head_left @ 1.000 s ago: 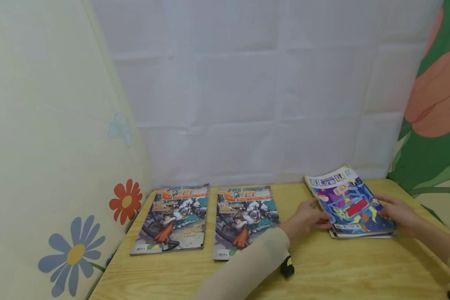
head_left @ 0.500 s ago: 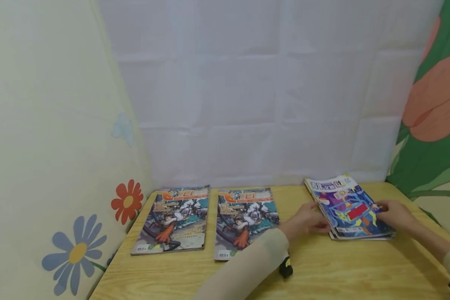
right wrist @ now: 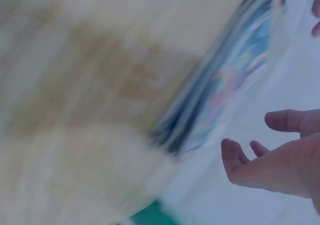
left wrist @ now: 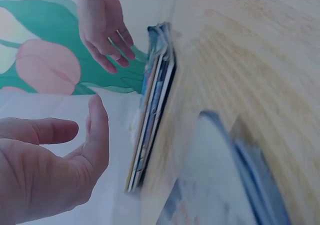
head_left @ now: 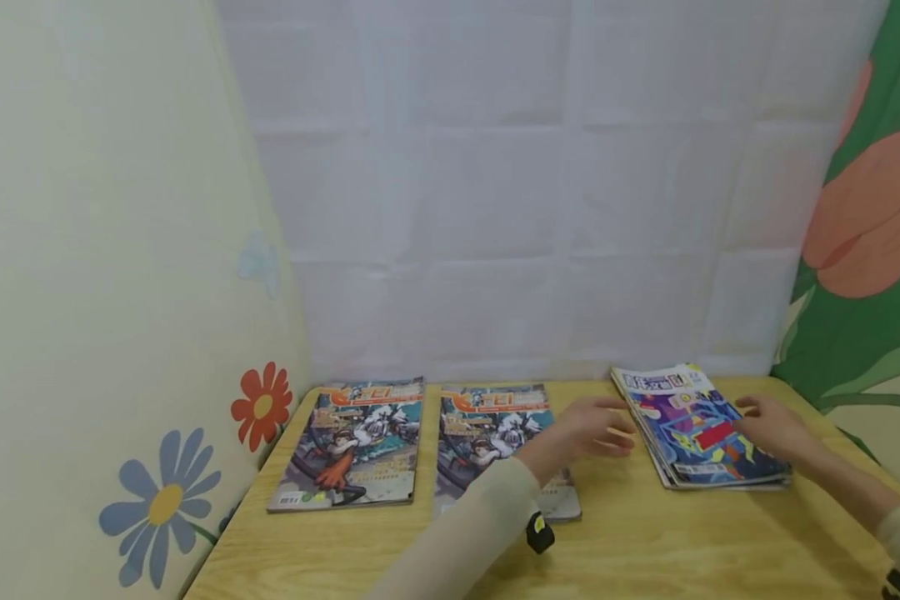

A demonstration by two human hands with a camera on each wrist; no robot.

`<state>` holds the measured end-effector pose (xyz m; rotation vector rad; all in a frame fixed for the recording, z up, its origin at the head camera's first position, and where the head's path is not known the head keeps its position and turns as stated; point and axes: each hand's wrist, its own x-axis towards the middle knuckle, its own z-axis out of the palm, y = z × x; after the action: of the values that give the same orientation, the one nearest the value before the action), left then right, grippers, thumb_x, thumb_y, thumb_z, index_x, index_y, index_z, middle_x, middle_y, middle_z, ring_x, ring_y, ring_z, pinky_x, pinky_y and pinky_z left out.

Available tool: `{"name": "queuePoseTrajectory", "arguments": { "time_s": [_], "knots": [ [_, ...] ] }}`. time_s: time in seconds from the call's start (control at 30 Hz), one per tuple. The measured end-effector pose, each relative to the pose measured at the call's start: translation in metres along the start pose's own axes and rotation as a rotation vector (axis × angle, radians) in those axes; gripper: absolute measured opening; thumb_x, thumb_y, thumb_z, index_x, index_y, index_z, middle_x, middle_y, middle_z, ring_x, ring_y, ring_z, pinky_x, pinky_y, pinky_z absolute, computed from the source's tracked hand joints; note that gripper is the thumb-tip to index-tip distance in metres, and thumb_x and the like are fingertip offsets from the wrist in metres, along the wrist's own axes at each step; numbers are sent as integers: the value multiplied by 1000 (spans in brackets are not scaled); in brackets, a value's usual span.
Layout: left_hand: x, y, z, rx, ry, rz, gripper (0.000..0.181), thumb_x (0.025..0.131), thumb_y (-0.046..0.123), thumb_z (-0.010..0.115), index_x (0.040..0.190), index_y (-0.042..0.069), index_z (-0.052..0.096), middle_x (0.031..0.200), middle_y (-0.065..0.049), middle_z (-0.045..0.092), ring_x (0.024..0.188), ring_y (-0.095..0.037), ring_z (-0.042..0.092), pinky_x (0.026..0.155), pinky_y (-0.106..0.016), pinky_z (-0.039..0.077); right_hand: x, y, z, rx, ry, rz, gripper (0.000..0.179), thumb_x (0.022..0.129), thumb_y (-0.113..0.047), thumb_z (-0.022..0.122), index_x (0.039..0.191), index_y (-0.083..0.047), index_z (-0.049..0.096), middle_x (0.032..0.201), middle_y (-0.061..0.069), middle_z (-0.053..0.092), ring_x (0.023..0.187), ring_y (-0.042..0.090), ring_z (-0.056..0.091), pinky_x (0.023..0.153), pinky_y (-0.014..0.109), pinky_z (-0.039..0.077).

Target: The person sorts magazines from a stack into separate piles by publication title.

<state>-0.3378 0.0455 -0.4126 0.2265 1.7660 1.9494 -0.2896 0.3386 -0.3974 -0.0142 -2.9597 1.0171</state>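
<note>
On the left of the bench [head_left: 645, 550] lies a left magazine [head_left: 352, 450], flat, face up. Beside it, a little apart, lies a middle magazine [head_left: 491, 421] with the same cover design, partly hidden by the left arm. Next comes the left hand [head_left: 591, 427], its fingers loosely bent and holding nothing, in the gap before the pile of magazines [head_left: 690, 437]. That pile sits on the right, near the back edge, with lower edges showing unevenly. The right hand [head_left: 778, 429] is just above its right side, fingers relaxed and gripping nothing. The step in hand seems to be evening up this pile; the next move probably calls for both palms against its sides, or clearing away if it is tidy enough.
</note>
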Motion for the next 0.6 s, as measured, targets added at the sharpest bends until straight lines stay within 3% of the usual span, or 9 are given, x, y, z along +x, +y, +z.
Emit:
{"name": "queuePoseTrajectory", "arguments": {
  "time_s": [0.1, 0.27, 0.4, 0.6],
  "knots": [
    [-9, 8, -14, 36, 11, 28, 42, 93, -3, 62, 135, 4, 63, 103, -21, 71, 84, -33, 71, 73, -42, 61, 0, -28, 6, 19, -54, -11, 61, 99, -18, 57, 141, 21, 36, 130, 46, 45, 112, 55, 53, 84, 57, 52],
    [-28, 16, -35, 77, 5, 55, 41, 96, 2, 63, 136, 7, 63, 107, -21, 70, 88, -34, 71, 77, -46, 60, 0, -66, 23, 84, -127, -114, 55, 101, -18, 57, 140, 18, 41, 129, 42, 51, 110, 50, 58, 85, 55, 54],
    [-45, 16, -46, 160, -7, 56, 42, 98, 3, 60, 140, 6, 58, 108, -21, 69, 90, -37, 71, 78, -48, 60, 2, -85, 39, 135, -176, -178, 51, 99, -11, 58, 139, 18, 44, 127, 40, 54, 104, 43, 62, 79, 50, 57],
    [-70, 14, -67, 248, 13, 79, 40, 100, 8, 62, 139, 12, 59, 110, -17, 67, 95, -37, 69, 80, -49, 59, 8, -101, 59, 220, -204, -202, 46, 96, -5, 59, 134, 20, 48, 115, 34, 63, 93, 37, 67, 78, 47, 58]
  ]
}}
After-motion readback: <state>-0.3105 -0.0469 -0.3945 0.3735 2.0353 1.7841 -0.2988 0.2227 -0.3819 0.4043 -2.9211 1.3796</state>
